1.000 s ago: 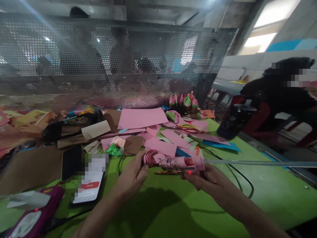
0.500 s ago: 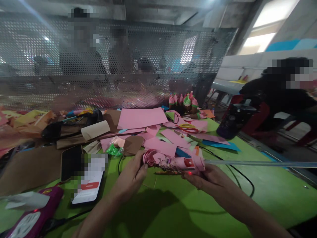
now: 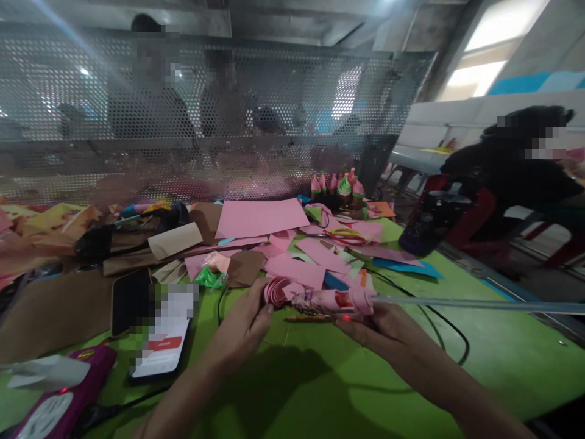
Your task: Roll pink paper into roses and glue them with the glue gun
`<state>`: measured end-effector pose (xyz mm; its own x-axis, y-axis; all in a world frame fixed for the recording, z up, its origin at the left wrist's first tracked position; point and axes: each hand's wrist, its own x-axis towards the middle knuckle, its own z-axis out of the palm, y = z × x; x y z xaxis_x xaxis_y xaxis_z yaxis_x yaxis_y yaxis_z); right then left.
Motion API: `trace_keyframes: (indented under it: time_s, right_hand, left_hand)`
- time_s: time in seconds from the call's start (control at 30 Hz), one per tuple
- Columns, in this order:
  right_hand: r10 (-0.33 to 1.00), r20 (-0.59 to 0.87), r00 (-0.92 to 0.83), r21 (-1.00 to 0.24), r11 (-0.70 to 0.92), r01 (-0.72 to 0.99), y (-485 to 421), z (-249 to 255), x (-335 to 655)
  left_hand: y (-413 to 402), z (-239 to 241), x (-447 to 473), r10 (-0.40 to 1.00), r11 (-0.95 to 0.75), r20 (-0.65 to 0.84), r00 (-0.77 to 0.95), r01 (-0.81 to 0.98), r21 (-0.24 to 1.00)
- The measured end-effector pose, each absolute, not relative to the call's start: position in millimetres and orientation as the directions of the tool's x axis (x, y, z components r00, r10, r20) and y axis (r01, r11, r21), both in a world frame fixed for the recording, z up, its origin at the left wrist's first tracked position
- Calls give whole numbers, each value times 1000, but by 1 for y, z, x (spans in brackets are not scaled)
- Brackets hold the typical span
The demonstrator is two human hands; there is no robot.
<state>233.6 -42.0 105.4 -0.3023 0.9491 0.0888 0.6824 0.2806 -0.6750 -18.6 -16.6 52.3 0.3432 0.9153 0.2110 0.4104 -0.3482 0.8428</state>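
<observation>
My left hand (image 3: 247, 323) is closed on a pink rolled paper spiral (image 3: 276, 291), pinched between thumb and fingers. My right hand (image 3: 377, 332) is wrapped round a hot glue gun (image 3: 326, 301) with a worn, patterned pink body and a small red light. Out of its rear a long clear glue stick (image 3: 461, 303) reaches to the right. The gun's front end meets or nearly meets the paper roll; whether they touch I cannot tell. Beneath the gun a thin brown pencil-like stick (image 3: 308, 318) lies on the green table (image 3: 297, 378).
Pink paper sheets (image 3: 262, 218) and scraps cover the table's back, with scissors (image 3: 345, 236) and small paper cones (image 3: 345, 186). Two phones (image 3: 130, 302) and a purple power strip (image 3: 86, 372) lie left. A dark tumbler (image 3: 432, 222) stands right; a black cord (image 3: 439, 314) crosses the table. People sit beyond.
Both hands hold almost the same pose. My right hand and the glue gun have shifted very slightly left.
</observation>
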Motion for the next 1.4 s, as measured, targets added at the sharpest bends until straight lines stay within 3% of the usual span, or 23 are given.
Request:
trace_keyframes:
  time_s: [0.6,0.9,1.4]
  right_hand:
    - [940,98,-328,-629,314,711,-43,112,233]
    - [926,59,-373,-687,309,658,-43,114,229]
    - [937,59,-344,-634,301,712,-47,109,228]
  left_hand:
    - [-17,58,-17,922,-346,199,333,474,809]
    - [-19,60,-17,920,-343,192,342,465,816]
    - [-20,58,-17,921,-346,200,335,465,815]
